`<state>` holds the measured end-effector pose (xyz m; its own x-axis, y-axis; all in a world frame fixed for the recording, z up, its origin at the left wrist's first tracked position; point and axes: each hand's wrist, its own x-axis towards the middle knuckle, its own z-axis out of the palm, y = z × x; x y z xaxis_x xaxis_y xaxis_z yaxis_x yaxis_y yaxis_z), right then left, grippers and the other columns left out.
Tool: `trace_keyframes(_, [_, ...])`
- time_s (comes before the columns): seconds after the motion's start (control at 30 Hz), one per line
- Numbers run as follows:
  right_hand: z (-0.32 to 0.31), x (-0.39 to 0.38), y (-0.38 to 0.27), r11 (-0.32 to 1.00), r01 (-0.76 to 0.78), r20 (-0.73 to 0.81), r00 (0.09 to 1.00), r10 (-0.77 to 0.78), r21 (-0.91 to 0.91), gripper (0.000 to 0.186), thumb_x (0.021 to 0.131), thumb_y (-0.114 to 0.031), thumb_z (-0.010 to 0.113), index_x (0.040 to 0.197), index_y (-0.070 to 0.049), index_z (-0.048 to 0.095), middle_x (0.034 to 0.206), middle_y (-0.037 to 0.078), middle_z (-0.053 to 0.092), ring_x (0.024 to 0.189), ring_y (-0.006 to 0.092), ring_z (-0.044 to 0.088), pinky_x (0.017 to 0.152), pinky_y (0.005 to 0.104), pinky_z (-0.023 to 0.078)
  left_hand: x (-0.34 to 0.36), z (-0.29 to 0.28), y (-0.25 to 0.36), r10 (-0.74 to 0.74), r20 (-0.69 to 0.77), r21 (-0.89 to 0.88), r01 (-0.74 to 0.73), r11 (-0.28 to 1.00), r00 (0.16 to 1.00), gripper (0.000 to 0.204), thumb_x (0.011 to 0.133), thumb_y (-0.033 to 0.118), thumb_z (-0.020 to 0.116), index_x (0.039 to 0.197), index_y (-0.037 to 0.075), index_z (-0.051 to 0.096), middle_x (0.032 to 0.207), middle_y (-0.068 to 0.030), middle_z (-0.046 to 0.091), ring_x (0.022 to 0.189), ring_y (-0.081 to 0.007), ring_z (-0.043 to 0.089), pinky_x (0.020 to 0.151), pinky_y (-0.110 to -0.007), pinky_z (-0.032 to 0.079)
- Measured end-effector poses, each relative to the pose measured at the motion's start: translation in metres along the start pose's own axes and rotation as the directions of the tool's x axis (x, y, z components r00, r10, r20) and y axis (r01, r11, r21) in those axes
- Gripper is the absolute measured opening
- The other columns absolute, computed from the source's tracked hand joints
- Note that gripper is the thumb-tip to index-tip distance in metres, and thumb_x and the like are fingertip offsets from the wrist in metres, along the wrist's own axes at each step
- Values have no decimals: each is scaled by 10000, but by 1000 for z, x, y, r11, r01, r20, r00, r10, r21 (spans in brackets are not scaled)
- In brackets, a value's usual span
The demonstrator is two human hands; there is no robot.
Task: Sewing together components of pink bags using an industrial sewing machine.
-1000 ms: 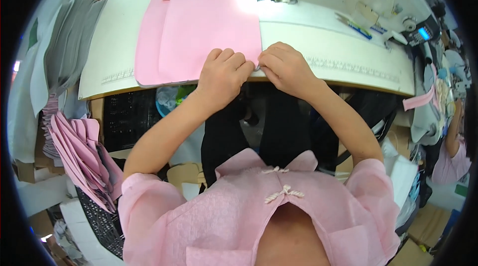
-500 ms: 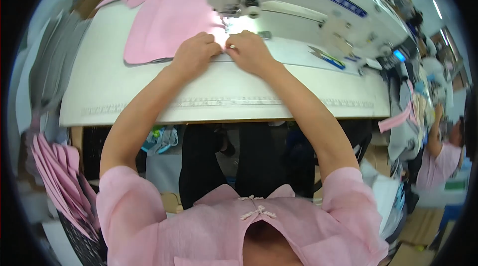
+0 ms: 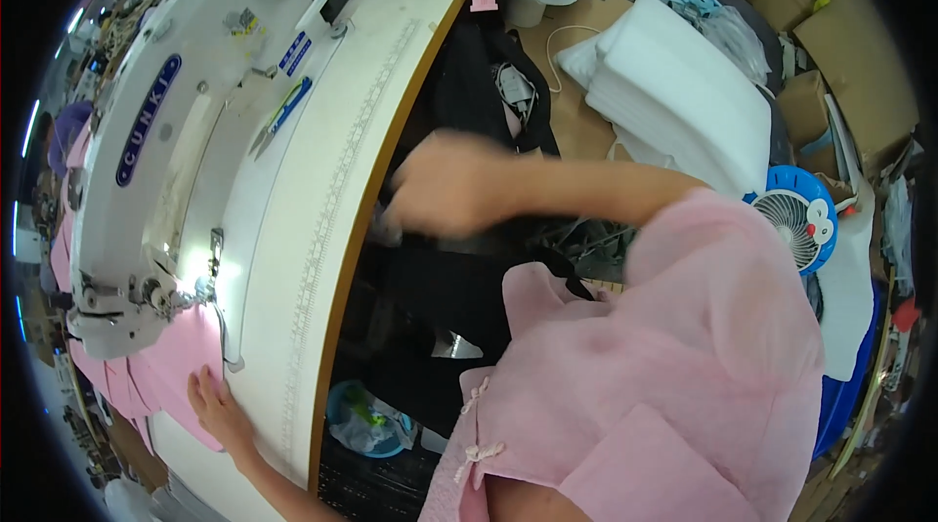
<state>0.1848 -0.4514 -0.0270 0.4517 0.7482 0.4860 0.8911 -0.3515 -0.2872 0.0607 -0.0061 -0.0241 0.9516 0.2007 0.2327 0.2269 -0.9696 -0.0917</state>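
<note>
– Head view: where was the pink panel [image 3: 174, 358]?
– On the desk [image 3: 266, 327], beside the sewing machine [image 3: 147, 146]; the left hand [image 3: 221, 415] lay with fingers released, spread upon its margin.
– Right hand [image 3: 447, 186]?
– Blurred, well apart from the panel; whether it grasped anything could not be told.

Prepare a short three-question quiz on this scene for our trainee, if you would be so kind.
1. Which hand touches the pink fabric?
2. True or false: the snips lie on the fabric.
3. Around its grille, what colour is the fan?

Key:
1. The left hand.
2. False: they lie on the white table.
3. Blue.
</note>
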Motion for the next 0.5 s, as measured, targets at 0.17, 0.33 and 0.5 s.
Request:
trace_keyframes(0.17, [-108, -189, 64, 19, -778, -539, 452, 710, -627, 481, 604, -296, 690, 993, -58, 538, 1061, 184, 485, 1019, 345, 437, 828, 429, 385, -15, -1, -38, 42, -92, -94, -50, 994, 995, 429, 818, 135, 502, 1234, 135, 399, 1289, -190, 315, 1171, -337, 327, 947, -401, 291])
trace_keyframes(0.33, [-147, -228, 90, 287, -814, -21, 343, 939, -504, 264, 699, -228, 598, 755, 24, 543, 801, 181, 556, 752, 277, 522, 653, 375, 418, -16, 1, -46, 16, -32, -165, -21, 986, 999, 475, 777, 10, 462, 1238, 87, 383, 1293, -212, 305, 1179, -351, 320, 949, -381, 300])
trace_keyframes(0.5, [-238, -228, 95, 322, -836, -336, 488, 806, -444, 304, 866, -205, 407, 1052, -15, 555, 1078, 147, 545, 1040, 253, 486, 933, 312, 334, -24, 0, -43, -9, -129, -169, -13, 986, 992, 527, 708, -39, 442, 1218, 88, 411, 1275, -189, 356, 1203, -334, 302, 973, -375, 283])
